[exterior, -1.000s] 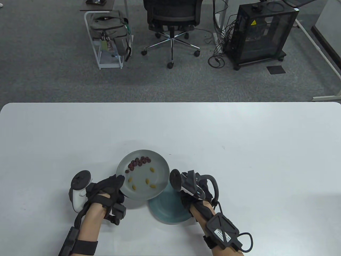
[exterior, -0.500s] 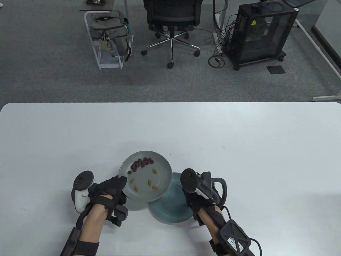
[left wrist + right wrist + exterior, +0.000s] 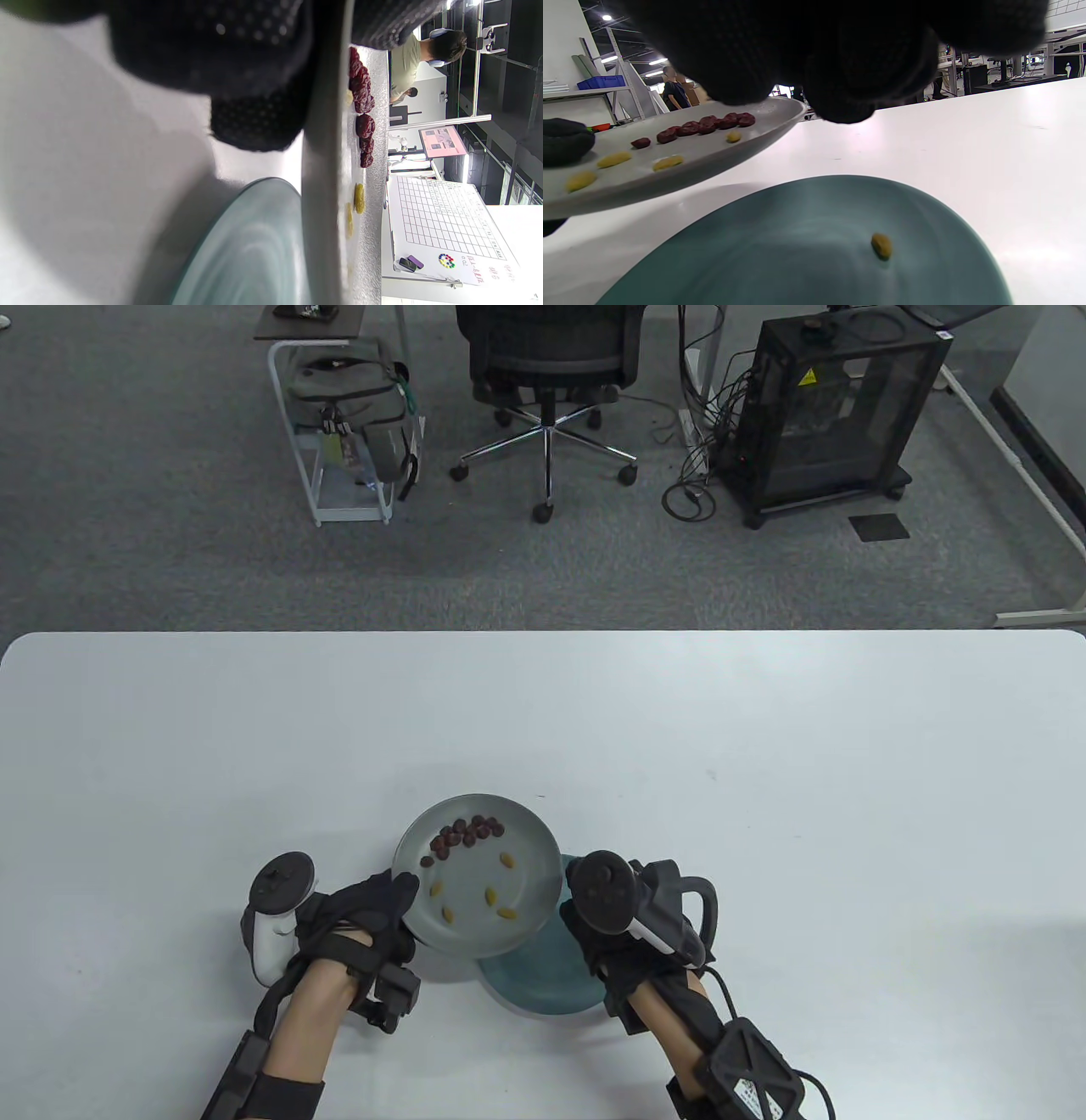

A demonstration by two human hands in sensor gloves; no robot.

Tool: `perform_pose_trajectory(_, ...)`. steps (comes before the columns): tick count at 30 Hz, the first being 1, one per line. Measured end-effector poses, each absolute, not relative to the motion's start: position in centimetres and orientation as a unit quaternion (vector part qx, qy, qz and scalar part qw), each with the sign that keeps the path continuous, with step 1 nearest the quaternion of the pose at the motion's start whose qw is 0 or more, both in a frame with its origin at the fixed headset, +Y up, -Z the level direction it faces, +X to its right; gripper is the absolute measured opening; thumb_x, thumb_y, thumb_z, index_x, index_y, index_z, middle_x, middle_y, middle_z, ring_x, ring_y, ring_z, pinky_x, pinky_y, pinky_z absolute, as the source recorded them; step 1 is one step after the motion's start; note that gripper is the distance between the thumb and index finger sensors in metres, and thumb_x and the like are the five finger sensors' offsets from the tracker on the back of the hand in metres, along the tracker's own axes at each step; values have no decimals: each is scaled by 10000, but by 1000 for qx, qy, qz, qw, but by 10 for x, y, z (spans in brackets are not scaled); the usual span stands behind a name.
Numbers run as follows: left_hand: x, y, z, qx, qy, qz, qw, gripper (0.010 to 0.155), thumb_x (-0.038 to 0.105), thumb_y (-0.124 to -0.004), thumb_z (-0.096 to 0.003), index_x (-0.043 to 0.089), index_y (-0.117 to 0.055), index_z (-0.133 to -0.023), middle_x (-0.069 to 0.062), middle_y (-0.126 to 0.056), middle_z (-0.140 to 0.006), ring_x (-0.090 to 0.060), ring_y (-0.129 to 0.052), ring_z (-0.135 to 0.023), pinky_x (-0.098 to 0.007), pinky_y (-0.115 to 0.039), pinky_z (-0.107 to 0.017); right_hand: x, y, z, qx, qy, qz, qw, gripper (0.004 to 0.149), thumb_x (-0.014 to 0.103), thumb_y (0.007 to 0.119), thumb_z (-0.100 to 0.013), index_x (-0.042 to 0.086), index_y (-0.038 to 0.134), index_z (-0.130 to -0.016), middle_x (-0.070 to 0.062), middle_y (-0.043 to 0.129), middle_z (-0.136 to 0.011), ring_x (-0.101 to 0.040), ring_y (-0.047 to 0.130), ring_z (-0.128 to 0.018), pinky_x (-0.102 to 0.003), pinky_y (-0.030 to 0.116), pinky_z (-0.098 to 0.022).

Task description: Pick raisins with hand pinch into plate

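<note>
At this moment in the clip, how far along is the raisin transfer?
Barely started. One yellow raisin lies in the teal plate on the table. The left hand holds the grey plate lifted and tilted over the teal one. The right hand hovers above the teal plate; whether it pinches anything cannot be told. Left: the dark red raisins and yellow raisins on the grey plate.

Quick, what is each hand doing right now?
Left hand: holds the grey plate by its rim.
Right hand: above the teal plate; its grip cannot be told.
</note>
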State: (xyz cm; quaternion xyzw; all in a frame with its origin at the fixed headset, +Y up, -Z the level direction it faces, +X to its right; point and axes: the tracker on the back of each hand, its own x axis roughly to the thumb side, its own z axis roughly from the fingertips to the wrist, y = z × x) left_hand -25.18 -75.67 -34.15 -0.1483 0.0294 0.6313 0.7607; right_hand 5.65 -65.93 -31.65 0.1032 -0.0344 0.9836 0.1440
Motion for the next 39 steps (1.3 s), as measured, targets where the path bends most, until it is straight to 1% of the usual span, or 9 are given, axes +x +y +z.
perform_pose_trajectory(10, -238, -759, -340, -168, 13, 620, 766, 525, 367, -723, -517, -48, -775, -832, -162, -1038, -475, -203, -993, -142, -414, -825, -165, 51, -660, -320, 97, -14, 985, 140, 516, 401, 940, -418, 133, 842, -848, -120, 1033, -699, -266, 989, -447, -402, 860, -323)
perform_pose_trajectory(17, -232, -760, -339, -176, 3, 616, 767, 525, 368, -723, -517, -48, -774, -833, -161, -1038, -476, -204, -993, -145, -414, -826, -167, 37, -653, -329, 78, 11, 990, 118, 504, 419, 936, -421, 126, 868, -826, -105, 1054, -634, -253, 992, -386, -396, 862, -296)
perform_pose_trajectory(23, -227, -760, -338, -181, -6, 612, 770, 523, 367, -724, -516, -46, -774, -834, -161, -1038, -478, -205, -993, -146, -415, -826, -168, 26, -651, -342, 54, 43, 992, 101, 509, 411, 943, -423, 113, 870, -830, -115, 1056, -634, -259, 991, -383, -400, 860, -296)
perform_pose_trajectory(27, -226, -760, -337, -186, -8, 616, 765, 525, 366, -724, -516, -48, -774, -834, -163, -1038, -477, -206, -994, -147, -416, -826, -168, 17, -655, -352, 33, 65, 994, 83, 512, 407, 951, -422, 104, 877, -827, -121, 1060, -634, -259, 995, -375, -400, 862, -288)
perform_pose_trajectory(33, -225, -761, -337, -189, -8, 618, 763, 524, 366, -724, -516, -48, -773, -834, -162, -1037, -479, -208, -994, -147, -416, -825, -169, 10, -661, -360, 8, 73, 995, 66, 534, 421, 963, -410, 83, 893, -817, -130, 1075, -622, -261, 1004, -358, -400, 865, -270)
perform_pose_trajectory(39, -226, -761, -338, -190, -9, 619, 762, 524, 364, -725, -515, -48, -773, -835, -167, -1037, -479, -209, -993, -147, -417, -825, -169, 3, -663, -365, -1, 71, 996, 51, 545, 438, 966, -403, 82, 903, -810, -128, 1083, -603, -257, 1012, -353, -395, 870, -260)
